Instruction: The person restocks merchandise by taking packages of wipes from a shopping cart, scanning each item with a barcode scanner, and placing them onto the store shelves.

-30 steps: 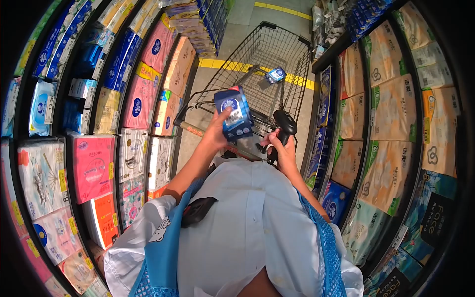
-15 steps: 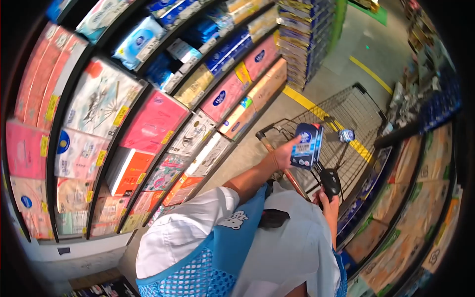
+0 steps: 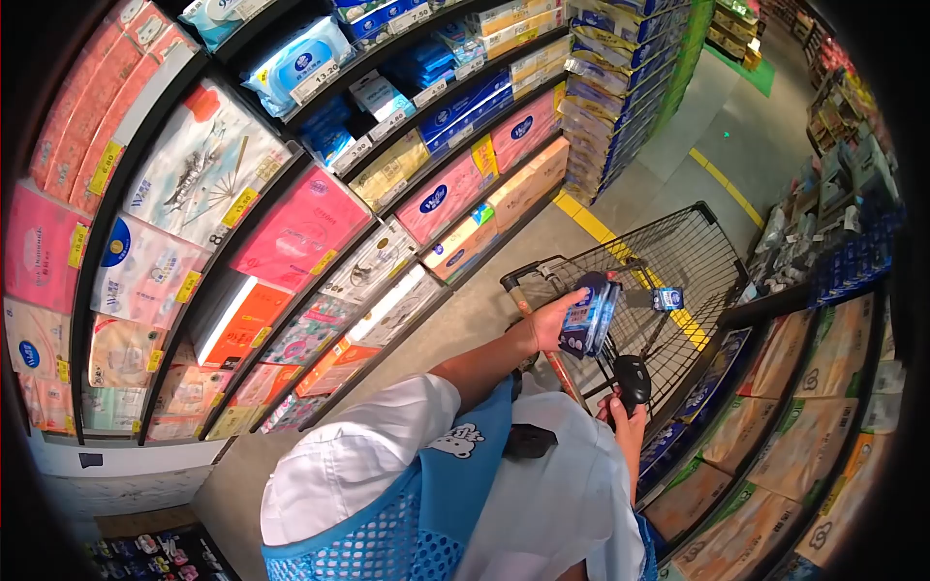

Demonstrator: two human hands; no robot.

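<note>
My left hand [image 3: 559, 321] grips a blue tissue pack [image 3: 578, 324] over the near end of a wire shopping cart [image 3: 699, 225]. The pack is turned partly edge-on and looks layered; I cannot tell whether it is one pack or several. Just right of it and lower, my right hand [image 3: 625, 418] is closed around a black handheld barcode scanner [image 3: 633, 380], its rounded head pointing up toward the cart. A smaller blue-and-white pack [image 3: 668, 299] is in the cart beyond both hands. The cart's handle bar [image 3: 550, 353] runs just below my left hand.
Shelves of tissue packs [image 3: 300, 228] with price tags line the left side. More paper packs [image 3: 809, 441] fill the shelves on the right, close to the cart. A tall stack of packs [image 3: 620, 97] stands ahead. Yellow floor tape [image 3: 586, 218] crosses the aisle under the cart.
The blue tissue pack in my left hand has turned, showing more of its side. My right hand and the scanner sit slightly lower and further left. The whole view has shifted a little.
</note>
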